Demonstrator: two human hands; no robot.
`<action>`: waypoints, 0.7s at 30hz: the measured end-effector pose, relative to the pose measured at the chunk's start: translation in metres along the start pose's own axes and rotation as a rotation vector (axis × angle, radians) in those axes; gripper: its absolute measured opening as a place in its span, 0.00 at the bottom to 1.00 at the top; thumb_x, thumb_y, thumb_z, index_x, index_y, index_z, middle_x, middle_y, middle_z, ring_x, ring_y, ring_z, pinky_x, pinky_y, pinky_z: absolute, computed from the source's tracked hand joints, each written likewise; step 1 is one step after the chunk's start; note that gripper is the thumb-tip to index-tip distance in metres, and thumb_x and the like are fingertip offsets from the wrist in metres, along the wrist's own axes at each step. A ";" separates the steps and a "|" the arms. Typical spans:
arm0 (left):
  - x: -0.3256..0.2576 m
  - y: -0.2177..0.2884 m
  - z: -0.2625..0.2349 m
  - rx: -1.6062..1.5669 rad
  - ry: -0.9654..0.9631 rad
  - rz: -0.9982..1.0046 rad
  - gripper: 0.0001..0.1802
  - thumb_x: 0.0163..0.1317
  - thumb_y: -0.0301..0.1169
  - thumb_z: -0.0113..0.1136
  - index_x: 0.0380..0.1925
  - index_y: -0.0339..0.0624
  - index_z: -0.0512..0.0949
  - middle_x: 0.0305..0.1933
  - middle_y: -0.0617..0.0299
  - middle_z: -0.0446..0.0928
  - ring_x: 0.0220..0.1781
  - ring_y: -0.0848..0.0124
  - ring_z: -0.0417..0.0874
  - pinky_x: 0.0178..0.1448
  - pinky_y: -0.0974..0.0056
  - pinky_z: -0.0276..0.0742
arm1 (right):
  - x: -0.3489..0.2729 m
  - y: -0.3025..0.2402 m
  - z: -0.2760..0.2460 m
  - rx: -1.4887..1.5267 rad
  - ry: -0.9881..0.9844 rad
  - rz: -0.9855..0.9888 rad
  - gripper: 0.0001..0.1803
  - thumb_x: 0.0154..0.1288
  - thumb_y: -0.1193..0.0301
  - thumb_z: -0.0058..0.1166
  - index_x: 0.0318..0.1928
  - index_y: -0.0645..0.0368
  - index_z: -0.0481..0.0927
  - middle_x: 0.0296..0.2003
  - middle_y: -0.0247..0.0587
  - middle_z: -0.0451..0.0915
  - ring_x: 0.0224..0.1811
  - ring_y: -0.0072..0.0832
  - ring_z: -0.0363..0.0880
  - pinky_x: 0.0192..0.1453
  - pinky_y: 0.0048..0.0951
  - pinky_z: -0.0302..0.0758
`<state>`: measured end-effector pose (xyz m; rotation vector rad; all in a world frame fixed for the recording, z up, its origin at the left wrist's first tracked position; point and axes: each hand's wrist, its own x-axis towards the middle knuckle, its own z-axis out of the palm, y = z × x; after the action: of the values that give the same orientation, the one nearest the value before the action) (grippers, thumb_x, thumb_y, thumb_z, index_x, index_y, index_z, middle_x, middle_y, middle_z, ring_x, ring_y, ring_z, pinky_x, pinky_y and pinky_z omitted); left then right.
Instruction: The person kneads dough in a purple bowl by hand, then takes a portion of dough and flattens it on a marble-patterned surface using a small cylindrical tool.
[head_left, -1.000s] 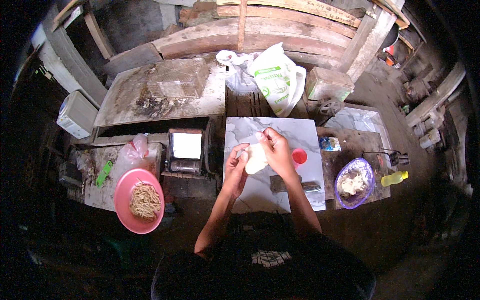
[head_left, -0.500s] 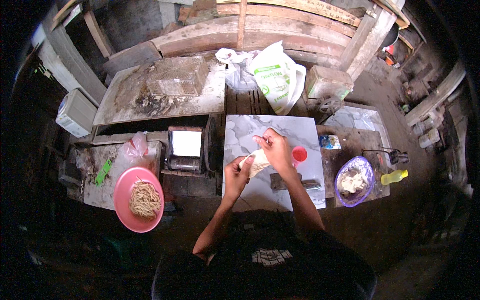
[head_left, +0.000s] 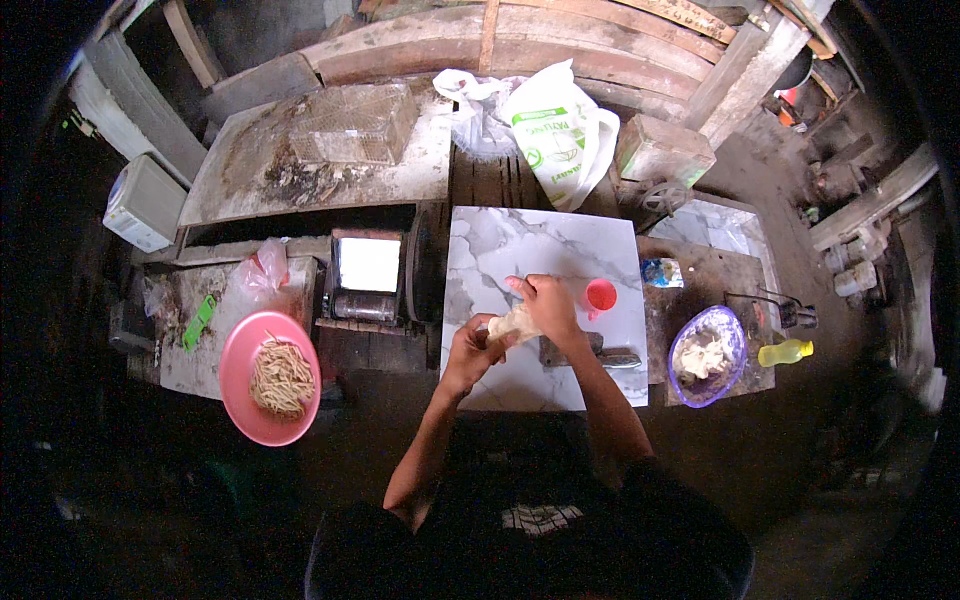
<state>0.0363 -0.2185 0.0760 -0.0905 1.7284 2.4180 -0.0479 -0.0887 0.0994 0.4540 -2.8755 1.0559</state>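
A pale lump of dough (head_left: 514, 325) is held between my two hands above the marbled white board (head_left: 490, 250). My left hand (head_left: 474, 352) grips its left end, thumb on top. Closed over the other end is my right hand (head_left: 547, 306), covering part of the dough. Just right of that hand stands a red cup (head_left: 601, 295). A dark flat block (head_left: 568, 351) and a knife (head_left: 618, 359) lie beneath my right forearm. More dough (head_left: 704, 356) sits in a purple-rimmed basin (head_left: 741, 345) on the right.
At left are a pink basin (head_left: 236, 352) of thin dough sticks (head_left: 283, 378), a green tool (head_left: 200, 322) and a roller machine (head_left: 366, 276). White bags (head_left: 560, 125) stand behind the board. A blue packet (head_left: 661, 272) and yellow bottle (head_left: 786, 352) lie to the right.
My right hand has come down and its fingers have folded over the dough. The dough looks more squeezed together. The whole view has shifted slightly.
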 end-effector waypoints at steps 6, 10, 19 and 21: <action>-0.011 -0.015 0.001 -0.109 0.150 -0.063 0.13 0.52 0.34 0.55 0.34 0.38 0.71 0.21 0.66 0.73 0.20 0.81 0.71 0.22 0.76 0.63 | -0.014 0.015 0.015 0.285 -0.122 0.144 0.23 0.56 0.57 0.43 0.19 0.67 0.71 0.14 0.48 0.69 0.18 0.35 0.68 0.25 0.31 0.64; -0.013 -0.029 -0.004 -0.081 0.289 -0.018 0.14 0.55 0.38 0.50 0.31 0.37 0.73 0.21 0.65 0.73 0.21 0.81 0.71 0.24 0.76 0.65 | -0.028 0.021 0.011 0.433 -0.458 0.203 0.16 0.56 0.63 0.46 0.29 0.67 0.72 0.18 0.37 0.70 0.21 0.24 0.67 0.28 0.26 0.65; -0.011 -0.033 -0.002 0.276 0.498 0.134 0.15 0.58 0.38 0.47 0.28 0.35 0.71 0.16 0.68 0.67 0.17 0.82 0.65 0.18 0.76 0.60 | -0.046 0.034 0.014 0.539 -0.483 0.057 0.14 0.48 0.65 0.54 0.26 0.64 0.70 0.18 0.34 0.68 0.22 0.18 0.64 0.25 0.23 0.64; -0.009 -0.032 -0.005 0.217 0.459 0.096 0.15 0.58 0.38 0.47 0.30 0.35 0.71 0.18 0.67 0.68 0.18 0.82 0.65 0.19 0.75 0.60 | -0.044 0.033 0.014 0.542 -0.450 0.071 0.14 0.47 0.64 0.55 0.26 0.64 0.71 0.18 0.35 0.69 0.22 0.19 0.66 0.25 0.25 0.65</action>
<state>0.0507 -0.2138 0.0458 -0.5879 2.2194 2.3882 -0.0141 -0.0621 0.0617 0.6924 -2.9377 1.9882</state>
